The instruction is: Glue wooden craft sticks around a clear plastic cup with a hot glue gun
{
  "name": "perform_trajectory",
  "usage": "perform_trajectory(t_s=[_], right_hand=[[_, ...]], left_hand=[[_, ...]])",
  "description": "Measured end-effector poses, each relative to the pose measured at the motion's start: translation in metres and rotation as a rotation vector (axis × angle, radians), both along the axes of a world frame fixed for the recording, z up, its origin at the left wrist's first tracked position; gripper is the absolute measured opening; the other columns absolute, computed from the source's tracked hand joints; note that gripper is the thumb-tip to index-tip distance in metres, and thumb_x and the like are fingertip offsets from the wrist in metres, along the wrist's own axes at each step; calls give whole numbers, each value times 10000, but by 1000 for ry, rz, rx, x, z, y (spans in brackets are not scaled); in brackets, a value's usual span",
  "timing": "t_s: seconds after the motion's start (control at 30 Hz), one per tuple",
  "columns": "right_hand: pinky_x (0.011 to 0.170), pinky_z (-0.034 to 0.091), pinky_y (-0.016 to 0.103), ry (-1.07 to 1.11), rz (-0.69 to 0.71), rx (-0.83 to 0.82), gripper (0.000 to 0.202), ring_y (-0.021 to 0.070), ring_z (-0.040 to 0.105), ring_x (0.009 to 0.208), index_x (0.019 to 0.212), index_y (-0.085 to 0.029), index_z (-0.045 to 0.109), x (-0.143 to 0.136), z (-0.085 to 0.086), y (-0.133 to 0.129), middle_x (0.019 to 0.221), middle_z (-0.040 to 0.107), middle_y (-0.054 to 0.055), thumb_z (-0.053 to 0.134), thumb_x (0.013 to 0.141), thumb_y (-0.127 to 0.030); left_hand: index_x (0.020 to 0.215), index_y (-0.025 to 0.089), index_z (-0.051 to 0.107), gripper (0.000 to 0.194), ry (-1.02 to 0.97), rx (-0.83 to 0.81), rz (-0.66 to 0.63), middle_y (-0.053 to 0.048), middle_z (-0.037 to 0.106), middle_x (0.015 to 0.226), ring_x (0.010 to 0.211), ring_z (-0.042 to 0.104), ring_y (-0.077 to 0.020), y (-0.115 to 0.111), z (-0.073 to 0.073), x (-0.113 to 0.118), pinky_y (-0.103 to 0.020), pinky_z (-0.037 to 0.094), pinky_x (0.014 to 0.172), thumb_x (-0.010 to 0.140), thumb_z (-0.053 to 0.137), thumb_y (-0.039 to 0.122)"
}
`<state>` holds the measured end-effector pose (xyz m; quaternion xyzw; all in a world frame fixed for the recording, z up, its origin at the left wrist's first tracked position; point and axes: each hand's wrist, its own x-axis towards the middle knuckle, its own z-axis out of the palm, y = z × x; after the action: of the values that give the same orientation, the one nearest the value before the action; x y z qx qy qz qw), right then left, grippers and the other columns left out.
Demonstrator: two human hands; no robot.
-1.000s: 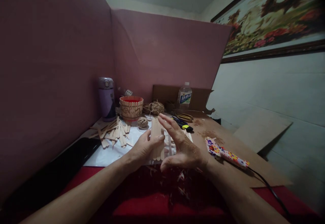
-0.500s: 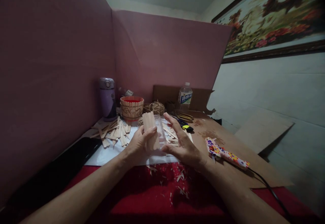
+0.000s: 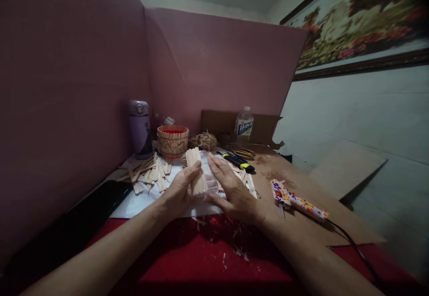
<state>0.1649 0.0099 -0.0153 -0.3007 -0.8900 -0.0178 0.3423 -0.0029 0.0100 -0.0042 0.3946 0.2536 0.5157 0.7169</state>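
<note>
My left hand (image 3: 183, 184) grips a clear plastic container (image 3: 208, 175) with several wooden craft sticks (image 3: 197, 171) side by side along its left face. The thumb presses on the sticks; the other fingers are hidden behind. Against or very close to the container's right side is my right hand (image 3: 231, 193), open with its fingers stretched out. Loose craft sticks (image 3: 150, 171) lie in a pile to the left on white paper (image 3: 129, 206). More sticks (image 3: 247, 182) lie beyond my right hand, near a black and yellow utility knife (image 3: 238, 162).
Behind stand a purple flask (image 3: 140, 130), a stick-covered basket (image 3: 172, 141), twine (image 3: 204, 140) and a plastic bottle (image 3: 244, 128). Scissors (image 3: 244, 154) and a flower-patterned glue gun (image 3: 298, 201) with a cord lie on cardboard (image 3: 315, 229). Wood shavings dot the red cloth (image 3: 187, 260).
My right hand has moved left, from apart with a spread thumb and fingers to the container's right side. The left hand keeps its hold, with the container turned slightly.
</note>
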Motion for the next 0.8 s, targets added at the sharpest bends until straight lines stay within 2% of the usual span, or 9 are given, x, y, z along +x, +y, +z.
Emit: perform_trajectory(t_s=[0.1, 0.2, 0.27, 0.33, 0.4, 0.5, 0.57, 0.6, 0.8], right_hand=[[1143, 206, 515, -55, -31, 37, 794, 301, 156, 1433, 1503, -94, 136, -2, 0, -1, 1543, 202, 210, 516, 887, -421], [1140, 219, 507, -61, -23, 67, 797, 307, 185, 1424, 1479, -42, 203, -4, 2, -3, 1519, 244, 242, 487, 890, -498], [1120, 271, 490, 4, -6, 93, 720, 290, 268, 1394, 1449, -60, 297, -1, 7, -2, 1486, 327, 228, 427, 913, -523], [1076, 345, 457, 146, -35, 131, 555, 257, 399, 1316, 1370, -118, 439, 8, 15, 2, 1402, 461, 184, 396, 944, -471], [990, 427, 406, 341, -160, 161, 373, 234, 536, 1163, 1183, -156, 595, 24, 24, 9, 1224, 603, 141, 465, 931, -398], [718, 497, 308, 540, -548, 95, 207, 202, 636, 815, 893, -165, 643, 50, 34, 22, 872, 684, 80, 565, 868, -355], [639, 452, 277, 388, -778, -38, 206, 185, 625, 706, 817, -172, 642, 61, 36, 28, 769, 688, 56, 558, 864, -354], [628, 432, 266, 276, -829, -103, 205, 180, 624, 701, 814, -179, 650, 63, 35, 30, 768, 696, 52, 541, 871, -343], [636, 388, 252, -45, -737, -239, 222, 178, 637, 742, 794, -205, 707, 42, 18, 30, 802, 731, 55, 511, 872, -274]], left_hand=[[1071, 150, 602, 400, 16, 11, -7, -98, 693, 927, 713, 669, -204, 4, -5, -2, -297, 561, 581, 748, 724, 352], [1114, 179, 573, 429, 58, 31, 0, -101, 681, 1009, 780, 675, -226, 5, -7, -2, -323, 578, 592, 740, 728, 321], [1104, 182, 551, 429, 107, 37, 41, -96, 671, 981, 775, 670, -228, 5, -7, -2, -339, 585, 575, 740, 725, 330], [1073, 172, 523, 438, 149, 47, 109, -86, 654, 918, 753, 663, -227, 6, -6, -1, -374, 593, 581, 726, 738, 332], [1050, 167, 490, 470, 175, 61, 171, -82, 635, 891, 757, 663, -240, 7, -6, -1, -430, 599, 603, 699, 762, 321], [1060, 171, 464, 530, 213, 85, 247, -95, 618, 933, 777, 664, -258, 10, -7, -3, -476, 600, 613, 666, 787, 320], [1065, 169, 471, 549, 247, 122, 300, -103, 613, 957, 772, 662, -250, 11, -9, -4, -464, 604, 615, 654, 794, 336], [1065, 166, 475, 557, 263, 139, 320, -107, 612, 965, 773, 663, -248, 12, -9, -5, -455, 605, 615, 647, 798, 345], [1083, 155, 488, 606, 332, 177, 402, -122, 617, 997, 785, 666, -242, 16, -11, -8, -384, 599, 603, 624, 801, 396]])
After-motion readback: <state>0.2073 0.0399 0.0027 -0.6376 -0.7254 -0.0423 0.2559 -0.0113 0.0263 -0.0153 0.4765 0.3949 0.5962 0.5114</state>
